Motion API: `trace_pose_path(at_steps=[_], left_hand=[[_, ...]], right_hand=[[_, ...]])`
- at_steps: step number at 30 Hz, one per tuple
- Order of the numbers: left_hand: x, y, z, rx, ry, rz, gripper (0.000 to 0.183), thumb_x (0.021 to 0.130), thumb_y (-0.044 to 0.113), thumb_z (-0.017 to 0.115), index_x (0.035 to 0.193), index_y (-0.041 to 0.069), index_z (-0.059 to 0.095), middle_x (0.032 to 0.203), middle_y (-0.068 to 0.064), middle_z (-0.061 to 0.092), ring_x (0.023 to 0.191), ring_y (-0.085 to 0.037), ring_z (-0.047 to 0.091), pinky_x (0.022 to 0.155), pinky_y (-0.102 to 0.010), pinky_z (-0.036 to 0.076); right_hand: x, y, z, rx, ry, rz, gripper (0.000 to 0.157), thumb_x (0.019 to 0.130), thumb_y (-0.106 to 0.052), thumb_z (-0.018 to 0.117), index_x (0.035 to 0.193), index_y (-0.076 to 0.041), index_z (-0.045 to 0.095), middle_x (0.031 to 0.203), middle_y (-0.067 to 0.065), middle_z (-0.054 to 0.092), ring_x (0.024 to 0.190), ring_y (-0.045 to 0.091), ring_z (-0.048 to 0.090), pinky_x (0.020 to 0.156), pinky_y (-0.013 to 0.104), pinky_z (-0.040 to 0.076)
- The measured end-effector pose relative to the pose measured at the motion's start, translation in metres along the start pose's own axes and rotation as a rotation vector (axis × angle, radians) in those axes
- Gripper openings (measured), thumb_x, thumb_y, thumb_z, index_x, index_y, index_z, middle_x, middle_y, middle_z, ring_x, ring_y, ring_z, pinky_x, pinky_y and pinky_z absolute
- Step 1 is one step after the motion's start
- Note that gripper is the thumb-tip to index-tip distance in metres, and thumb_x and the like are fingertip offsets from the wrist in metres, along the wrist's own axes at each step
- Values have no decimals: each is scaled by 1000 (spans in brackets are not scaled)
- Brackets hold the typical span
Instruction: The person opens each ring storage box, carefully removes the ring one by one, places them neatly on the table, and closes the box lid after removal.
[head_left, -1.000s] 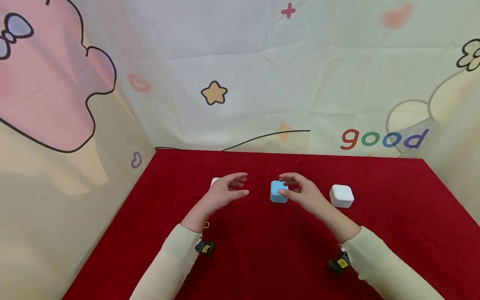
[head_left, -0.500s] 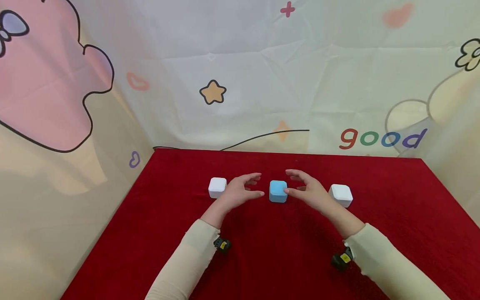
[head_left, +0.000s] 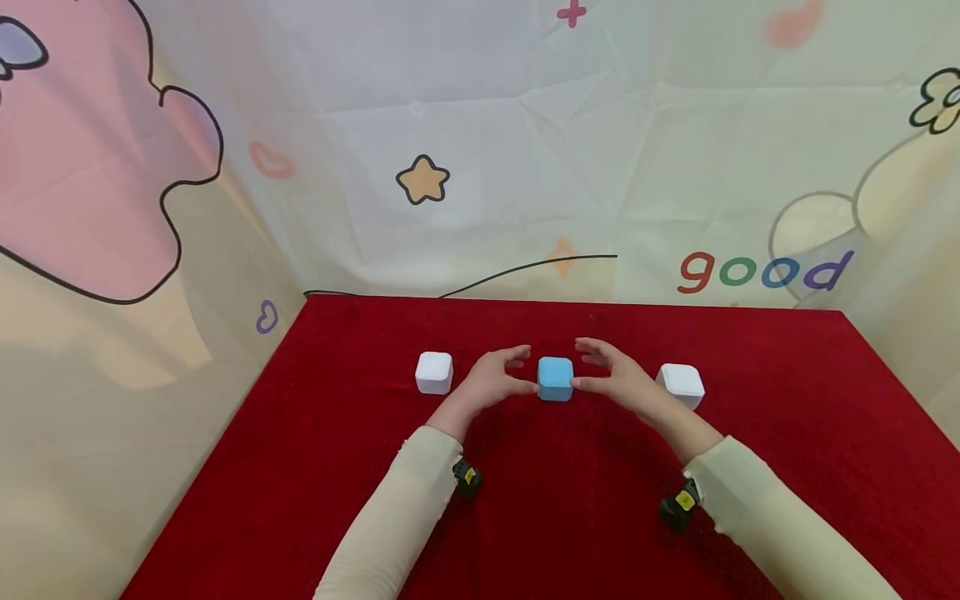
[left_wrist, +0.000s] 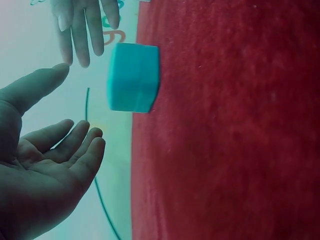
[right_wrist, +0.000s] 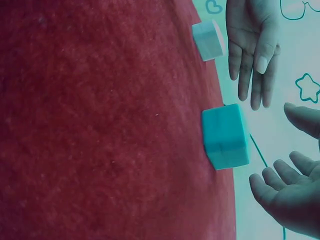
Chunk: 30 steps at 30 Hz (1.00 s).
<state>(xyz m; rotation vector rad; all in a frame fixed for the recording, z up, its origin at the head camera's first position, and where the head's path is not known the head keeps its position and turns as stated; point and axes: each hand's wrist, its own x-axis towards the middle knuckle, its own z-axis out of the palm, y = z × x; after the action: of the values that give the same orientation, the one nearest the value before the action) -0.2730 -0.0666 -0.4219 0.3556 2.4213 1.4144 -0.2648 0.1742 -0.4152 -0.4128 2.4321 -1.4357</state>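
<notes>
A light blue block (head_left: 555, 379) with rounded edges rests on the red cloth, between the two hands. Just left of it the left hand (head_left: 495, 382) hovers with loosely bent fingers and thumb apart, holding nothing. On the other side the right hand (head_left: 613, 379) mirrors it, thumb tip close to the block's right side. In the left wrist view the blue block (left_wrist: 134, 77) stands apart from the left hand (left_wrist: 50, 155). A gap also separates the blue block (right_wrist: 225, 136) from the right hand (right_wrist: 295, 190) in the right wrist view.
One white block (head_left: 434, 372) sits to the left of the left hand. Another white block (head_left: 681, 383) is at the right, partly behind the right forearm. The red cloth (head_left: 555, 517) covers the table, and a printed curtain (head_left: 510, 167) hangs behind it.
The left hand has moved right, uncovering the left white block and coming beside the blue one. The right hand has shifted slightly right, off the front of the blue block.
</notes>
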Motion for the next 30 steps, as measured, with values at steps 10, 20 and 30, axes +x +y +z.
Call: trace_pose_path(at_steps=[10,20,30], left_hand=[[16,-7,13,-46,0,-51,70,92,12,73,155,6,44,156,-13,51,144,-34,48,114,-48,48],[23,-8,19,1,-4,-64,66,91,11,75,151,5,49,149,-17,57,136,-34,54,111,-48,50],[30,-17,21,-16,-35,-54,63,90,8,75,149,3,52,145,-17,60,133,-33,56,113,-47,48]], right_hand=[[10,9,7,37,-53,34,76,100,-13,63,161,3,20,166,29,25,153,50,25,119,65,34],[18,18,11,70,-63,67,77,98,-10,63,160,4,20,166,29,24,154,50,23,121,64,31],[25,20,18,42,-69,63,76,96,-3,64,159,7,23,164,32,27,153,50,27,122,62,30]])
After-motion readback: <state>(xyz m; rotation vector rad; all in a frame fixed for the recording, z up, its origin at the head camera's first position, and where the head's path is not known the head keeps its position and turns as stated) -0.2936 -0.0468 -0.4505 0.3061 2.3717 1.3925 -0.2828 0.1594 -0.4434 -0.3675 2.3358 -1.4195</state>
